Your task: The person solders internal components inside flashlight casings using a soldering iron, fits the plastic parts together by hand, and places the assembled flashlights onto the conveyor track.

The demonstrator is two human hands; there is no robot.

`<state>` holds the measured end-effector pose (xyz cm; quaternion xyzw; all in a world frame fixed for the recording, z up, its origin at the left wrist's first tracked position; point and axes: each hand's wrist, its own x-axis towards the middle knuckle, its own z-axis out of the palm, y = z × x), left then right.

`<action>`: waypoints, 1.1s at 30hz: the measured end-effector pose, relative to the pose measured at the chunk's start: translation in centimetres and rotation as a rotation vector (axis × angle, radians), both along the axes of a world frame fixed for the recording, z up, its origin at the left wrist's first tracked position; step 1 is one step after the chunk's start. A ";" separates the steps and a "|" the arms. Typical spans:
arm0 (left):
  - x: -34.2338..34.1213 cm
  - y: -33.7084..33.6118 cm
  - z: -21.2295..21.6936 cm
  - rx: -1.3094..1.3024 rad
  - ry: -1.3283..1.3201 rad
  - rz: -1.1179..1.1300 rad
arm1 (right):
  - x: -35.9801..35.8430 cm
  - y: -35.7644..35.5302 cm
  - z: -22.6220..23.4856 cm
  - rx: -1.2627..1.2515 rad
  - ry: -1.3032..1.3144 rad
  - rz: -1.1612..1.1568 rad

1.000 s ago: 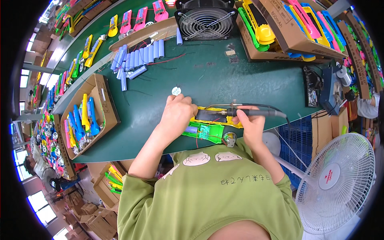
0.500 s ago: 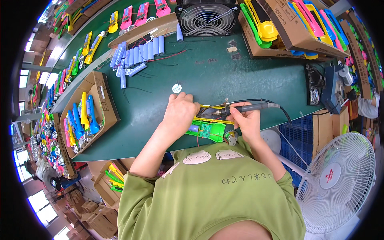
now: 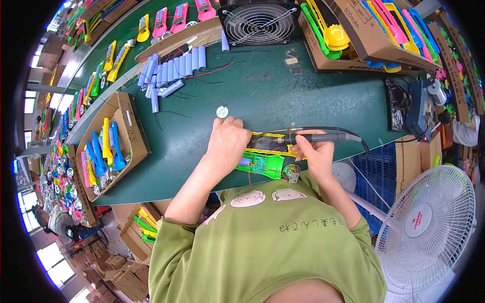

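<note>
My left hand presses down on a yellow and green plastic toy body with a green circuit board, lying at the near edge of the green workbench. My right hand grips a dark soldering iron like a pen, its tip pointing left over the yellow part next to my left fingers. The iron's black cable loops away to the right. A small round motor piece with thin wires hangs by the toy, below my right hand.
Several blue cylindrical battery cells lie at the back left. A small white disc sits beyond my left hand. Cardboard boxes of coloured toy shells flank the bench. A black fan stands behind, a soldering station right, a white pedestal fan lower right.
The soldering iron has swung down and left, its tip now closer to the toy by my left fingers. My left hand stays pressed on the toy.
</note>
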<state>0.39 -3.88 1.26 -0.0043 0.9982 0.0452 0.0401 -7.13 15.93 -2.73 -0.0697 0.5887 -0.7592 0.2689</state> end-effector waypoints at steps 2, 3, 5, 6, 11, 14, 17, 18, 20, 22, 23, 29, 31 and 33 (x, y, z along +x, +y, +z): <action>0.0 0.0 -0.1 -0.005 0.001 0.002 | 0.1 0.3 0.5 -0.048 0.043 -0.061; 0.0 0.0 -0.1 -0.015 0.002 0.004 | 0.1 0.5 1.0 -0.077 0.121 -0.113; 0.0 0.0 0.0 -0.024 0.005 0.005 | 0.3 1.3 1.2 -0.074 0.327 -0.164; 0.0 0.1 0.1 -0.022 0.009 0.004 | 0.4 1.9 1.1 -0.075 0.328 -0.163; 0.0 0.2 0.2 -0.028 0.047 0.014 | 0.2 3.9 1.0 0.265 0.789 -0.008; -0.1 0.3 0.2 -0.016 0.039 0.016 | -0.1 3.9 1.0 0.432 0.869 0.100; 0.0 0.3 0.3 -0.013 0.049 0.022 | -0.3 3.5 0.7 0.424 0.876 0.102; 0.0 0.2 0.3 0.003 0.053 0.030 | -0.3 3.6 0.4 0.411 0.845 0.141; 0.1 0.2 0.4 0.018 0.058 0.038 | -0.3 3.6 0.2 0.397 0.813 0.179; -0.1 0.3 0.8 0.071 0.102 0.040 | -0.4 3.7 0.0 0.384 0.808 0.193; -0.2 0.5 1.3 0.072 0.102 0.035 | -0.5 3.7 0.0 0.386 0.807 0.189; 1.0 3.7 -0.1 0.379 0.274 -0.108 | -0.5 3.6 -0.1 0.334 0.796 0.178; 1.3 4.5 -0.5 0.451 0.339 -0.054 | -0.6 3.5 0.1 0.336 0.786 0.183; 1.5 4.9 -1.0 0.584 0.409 0.058 | -0.8 3.0 0.0 0.319 0.791 0.160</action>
